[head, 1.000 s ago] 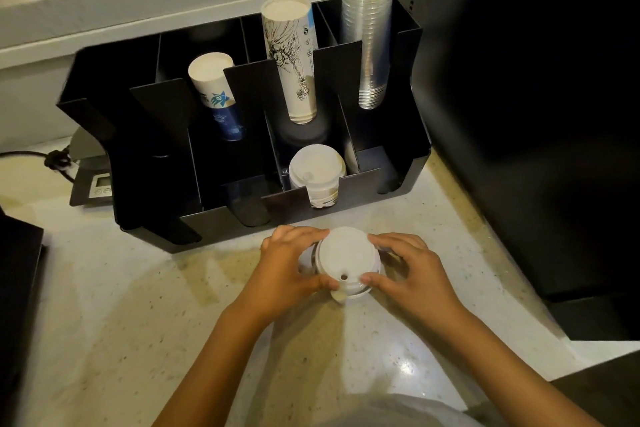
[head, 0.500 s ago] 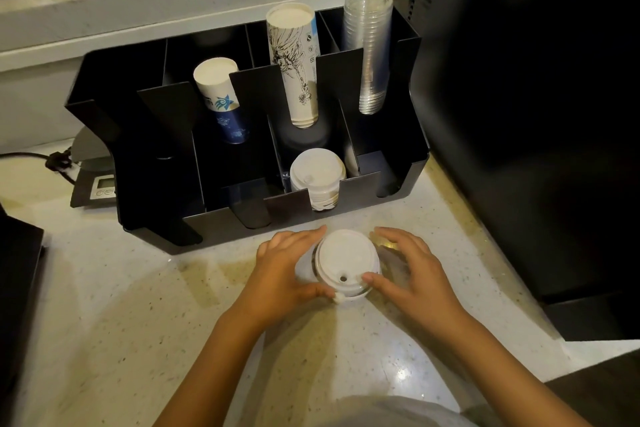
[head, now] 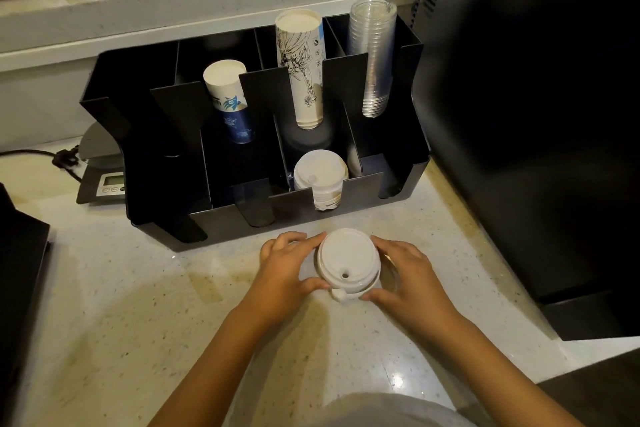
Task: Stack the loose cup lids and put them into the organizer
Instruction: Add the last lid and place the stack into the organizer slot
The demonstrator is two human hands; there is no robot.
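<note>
A stack of white cup lids point(head: 348, 262) stands on the speckled counter just in front of the black organizer point(head: 394, 180). My left hand point(head: 289, 267) grips the stack's left side, thumb at the front and fingers at the back. My right hand point(head: 407, 272) holds its right side the same way. Another stack of white lids point(head: 320, 175) sits in the organizer's front compartment, right of centre. The top lid shows a sip hole and a small tab toward me.
The organizer's rear slots hold a blue-and-white paper cup stack point(head: 228, 97), a tall printed paper cup stack point(head: 303, 62) and clear plastic cups point(head: 372, 52). A small scale point(head: 104, 180) sits left of it. A large black appliance point(head: 536, 114) fills the right side.
My right hand has closed in against the lid stack's right side. The stack stays at about the same spot in front of the organizer, and my head has shifted slightly.
</note>
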